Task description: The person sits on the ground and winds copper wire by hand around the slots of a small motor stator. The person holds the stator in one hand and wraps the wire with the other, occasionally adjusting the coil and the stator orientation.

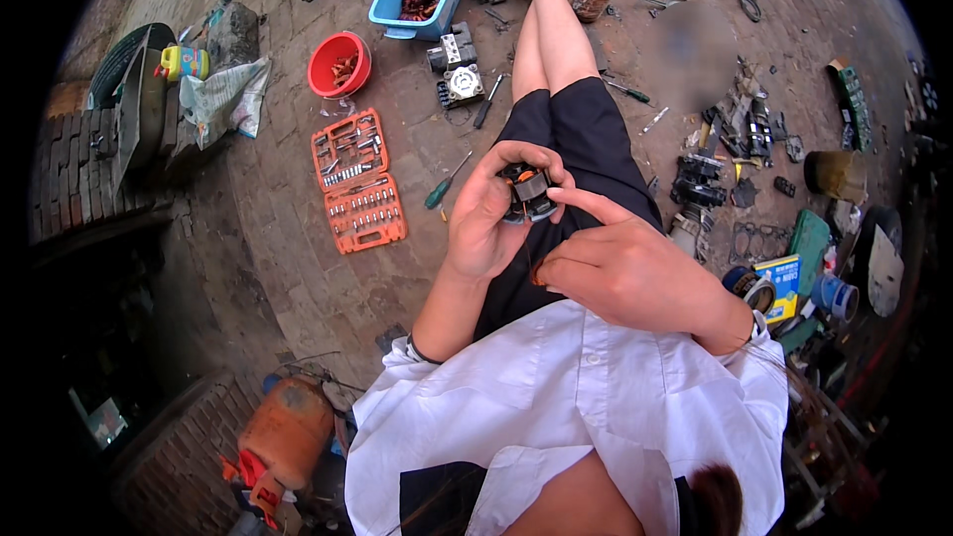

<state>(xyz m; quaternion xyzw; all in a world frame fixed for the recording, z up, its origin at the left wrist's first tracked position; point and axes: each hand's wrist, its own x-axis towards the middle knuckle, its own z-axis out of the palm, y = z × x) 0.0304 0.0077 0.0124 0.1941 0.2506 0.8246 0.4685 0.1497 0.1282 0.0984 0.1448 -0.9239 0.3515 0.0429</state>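
Paving (283,258) stretches left of the tool case (359,188); right of it, the left hand (488,213) curls round a motor part (531,189), the right hand (623,266) pinches something orange (537,276).

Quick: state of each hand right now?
Left hand: closed, holding a small dark motor part.
Right hand: index finger extended toward the part, other fingers curled; whether they grip anything cannot be told.
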